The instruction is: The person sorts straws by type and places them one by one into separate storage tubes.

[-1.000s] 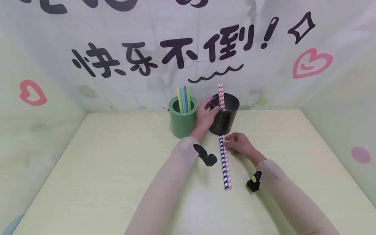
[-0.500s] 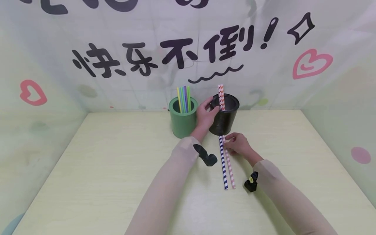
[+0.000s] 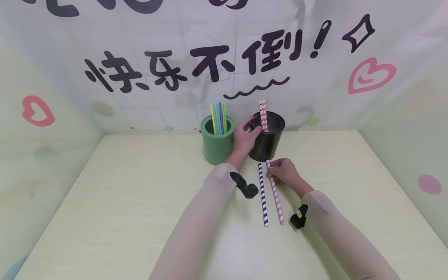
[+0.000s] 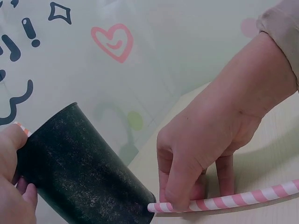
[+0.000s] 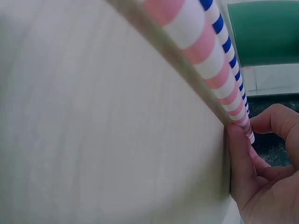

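My left hand (image 3: pixel 246 136) grips the left side of the black bucket (image 3: pixel 267 146) near its rim. Two patterned paper straws (image 3: pixel 263 116), with red and orange marks, stand in that bucket. Between thumb and index finger my right hand (image 3: pixel 285 171) pinches the pink-and-white striped paper straw (image 3: pixel 277 202) close to its far end. In the left wrist view this end of the pink straw (image 4: pixel 224 201) is beside the bucket's base (image 4: pixel 117 186). Left of it, a blue-and-white striped paper straw (image 3: pixel 263 198) lies on the table, apart from the pink one.
A green container (image 3: pixel 218 149) with several thin coloured straws (image 3: pixel 218 118) stands left of the black bucket, close to my left wrist. Behind both is a printed cloth wall (image 3: pixel 157 109) at the back edge of the pale wooden table (image 3: pixel 140 194).
My right hand has taken hold of the pink straw, which has moved right, away from the blue one. The blue straw's near end has shifted slightly left. My left hand stays on the bucket.
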A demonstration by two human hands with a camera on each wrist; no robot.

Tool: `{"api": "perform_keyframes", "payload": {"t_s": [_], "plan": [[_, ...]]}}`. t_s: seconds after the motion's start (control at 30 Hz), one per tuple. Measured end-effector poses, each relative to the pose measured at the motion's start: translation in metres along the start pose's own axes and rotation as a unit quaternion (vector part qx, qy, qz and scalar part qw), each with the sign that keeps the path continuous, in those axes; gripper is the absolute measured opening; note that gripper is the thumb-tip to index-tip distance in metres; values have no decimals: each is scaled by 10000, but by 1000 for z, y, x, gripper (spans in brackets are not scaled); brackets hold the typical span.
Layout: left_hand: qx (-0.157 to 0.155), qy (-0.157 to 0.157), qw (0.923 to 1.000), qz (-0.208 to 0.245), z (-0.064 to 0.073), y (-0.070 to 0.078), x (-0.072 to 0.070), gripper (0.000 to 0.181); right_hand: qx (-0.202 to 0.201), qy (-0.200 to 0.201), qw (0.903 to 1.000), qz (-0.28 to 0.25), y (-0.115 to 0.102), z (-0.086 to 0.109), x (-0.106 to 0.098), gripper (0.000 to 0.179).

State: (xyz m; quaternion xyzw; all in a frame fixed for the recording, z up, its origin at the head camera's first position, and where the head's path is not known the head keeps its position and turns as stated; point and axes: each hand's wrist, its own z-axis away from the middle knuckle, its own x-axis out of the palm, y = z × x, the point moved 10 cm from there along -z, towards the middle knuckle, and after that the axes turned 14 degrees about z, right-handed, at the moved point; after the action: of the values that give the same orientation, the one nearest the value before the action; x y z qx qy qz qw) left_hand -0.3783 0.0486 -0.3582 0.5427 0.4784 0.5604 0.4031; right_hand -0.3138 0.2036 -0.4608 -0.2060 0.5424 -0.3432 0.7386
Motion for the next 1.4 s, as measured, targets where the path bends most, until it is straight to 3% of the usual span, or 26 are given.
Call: {"api": "perform_keyframes", "payload": {"t_s": [0.33, 0.63, 1.07, 1.4], "plan": [[-17, -5, 10000, -2, -1, -1, 1, 46, -202, -52, 9987, -474, -4, 2, -12, 36], [38, 20, 9999, 115, -1, 0, -1, 45, -538, 210, 9913, -1178, -20, 9, -46, 42], [21, -24, 10000, 51, 0, 2, 0, 45, -1213, 814, 9777, -1508, -59, 17, -105, 40], [-24, -26, 10000, 35, 0, 2, 0, 46, -1605, 1261, 9674, -1498, -104, 22, -141, 31]]}}
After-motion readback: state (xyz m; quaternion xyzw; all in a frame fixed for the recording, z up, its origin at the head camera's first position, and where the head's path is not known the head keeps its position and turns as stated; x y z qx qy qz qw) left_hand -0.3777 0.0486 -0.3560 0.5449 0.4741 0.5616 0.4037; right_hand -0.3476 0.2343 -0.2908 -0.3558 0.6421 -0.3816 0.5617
